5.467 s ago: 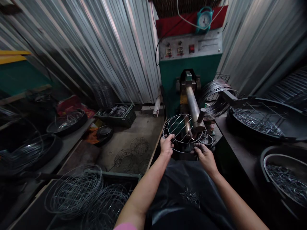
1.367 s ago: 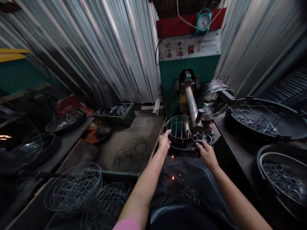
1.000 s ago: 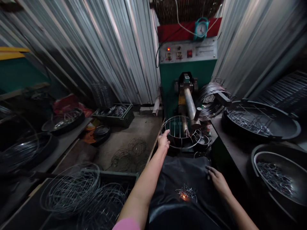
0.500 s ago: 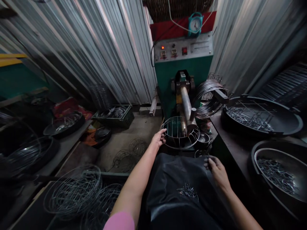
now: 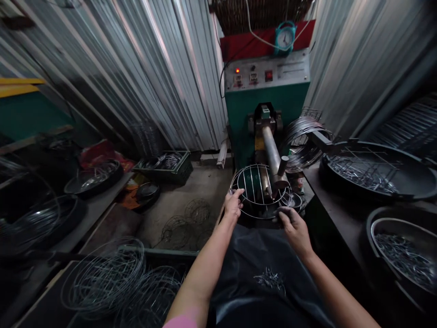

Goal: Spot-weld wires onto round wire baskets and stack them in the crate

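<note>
A round wire rack (image 5: pixel 253 187) is held level under the electrodes of a green spot welder (image 5: pixel 239 102). My left hand (image 5: pixel 233 204) grips its left rim, with the index finger laid along it. The tip of the lower electrode (image 5: pixel 266 187) shows at the rack's right part, beneath the thick upper arm (image 5: pixel 271 148). My right hand (image 5: pixel 290 222) is at the rack's front right rim, fingers pinched; what is between them is too small to make out. Short bent wire pieces (image 5: pixel 269 279) lie on the black apron (image 5: pixel 246 255) across my lap.
On the right bench stand a wide black pan (image 5: pixel 414 175) and a deeper basin (image 5: pixel 368 223), both with wire pieces. Wire rings (image 5: pixel 102 278) are piled at lower left. A wire coil (image 5: pixel 303 136) hangs beside the welder. A green crate (image 5: pixel 180 171) sits on the floor.
My right hand has moved up and left from the apron's edge to the rack's front rim. My left hand still holds the rack, now slightly turned. The view has shifted a little.
</note>
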The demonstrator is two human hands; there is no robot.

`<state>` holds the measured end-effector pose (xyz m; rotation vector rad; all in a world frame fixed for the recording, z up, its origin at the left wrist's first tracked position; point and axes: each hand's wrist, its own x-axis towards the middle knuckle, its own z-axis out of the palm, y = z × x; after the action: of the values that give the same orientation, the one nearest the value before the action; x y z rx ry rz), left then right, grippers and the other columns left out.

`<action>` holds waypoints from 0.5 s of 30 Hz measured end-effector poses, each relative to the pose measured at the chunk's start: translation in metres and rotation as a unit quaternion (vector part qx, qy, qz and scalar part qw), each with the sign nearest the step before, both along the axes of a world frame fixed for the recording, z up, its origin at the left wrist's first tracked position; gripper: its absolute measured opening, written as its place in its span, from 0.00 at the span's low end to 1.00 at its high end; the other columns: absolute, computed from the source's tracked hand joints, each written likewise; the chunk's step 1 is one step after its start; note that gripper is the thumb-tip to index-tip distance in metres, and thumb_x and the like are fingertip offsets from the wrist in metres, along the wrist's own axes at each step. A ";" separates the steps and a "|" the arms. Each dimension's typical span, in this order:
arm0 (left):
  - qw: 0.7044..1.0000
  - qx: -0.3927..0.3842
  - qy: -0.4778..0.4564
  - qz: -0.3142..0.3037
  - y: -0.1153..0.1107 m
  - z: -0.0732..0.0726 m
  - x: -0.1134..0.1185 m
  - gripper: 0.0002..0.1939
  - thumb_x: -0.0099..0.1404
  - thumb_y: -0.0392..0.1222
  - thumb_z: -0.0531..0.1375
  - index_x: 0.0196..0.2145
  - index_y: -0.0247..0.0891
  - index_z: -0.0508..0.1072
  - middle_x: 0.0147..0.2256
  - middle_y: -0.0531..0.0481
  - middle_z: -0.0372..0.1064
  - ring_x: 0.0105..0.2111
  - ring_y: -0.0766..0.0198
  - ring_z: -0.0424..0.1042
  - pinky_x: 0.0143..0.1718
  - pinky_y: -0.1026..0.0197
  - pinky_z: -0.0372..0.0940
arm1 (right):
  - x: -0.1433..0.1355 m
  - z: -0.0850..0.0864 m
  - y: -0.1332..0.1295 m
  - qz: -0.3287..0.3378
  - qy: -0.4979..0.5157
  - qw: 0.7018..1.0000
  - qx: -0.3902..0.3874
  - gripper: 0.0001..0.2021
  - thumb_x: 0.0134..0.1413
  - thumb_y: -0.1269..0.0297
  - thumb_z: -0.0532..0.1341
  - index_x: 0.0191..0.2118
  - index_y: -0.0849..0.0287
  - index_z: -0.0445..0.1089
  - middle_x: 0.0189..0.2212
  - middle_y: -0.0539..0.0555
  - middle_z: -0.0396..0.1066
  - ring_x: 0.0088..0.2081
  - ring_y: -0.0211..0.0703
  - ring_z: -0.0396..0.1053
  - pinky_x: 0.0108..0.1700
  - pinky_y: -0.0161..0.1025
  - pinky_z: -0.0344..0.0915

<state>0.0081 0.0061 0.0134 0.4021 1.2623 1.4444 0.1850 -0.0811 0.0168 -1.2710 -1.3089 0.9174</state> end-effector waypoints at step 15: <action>1.000 0.011 0.000 -0.008 0.004 -0.003 0.006 0.20 0.39 0.43 0.66 0.27 0.39 0.59 0.17 0.64 0.48 0.12 0.79 0.44 0.13 0.71 0.39 | 0.003 -0.013 0.019 0.023 -0.034 0.998 -0.049 0.14 0.50 0.51 0.55 0.34 0.56 0.66 0.20 0.51 0.70 0.23 0.44 0.68 0.26 0.38 0.62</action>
<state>0.0145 0.0097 0.0102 0.4260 1.2429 1.4462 0.1875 -0.0622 0.0036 -1.3622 -1.3654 0.9884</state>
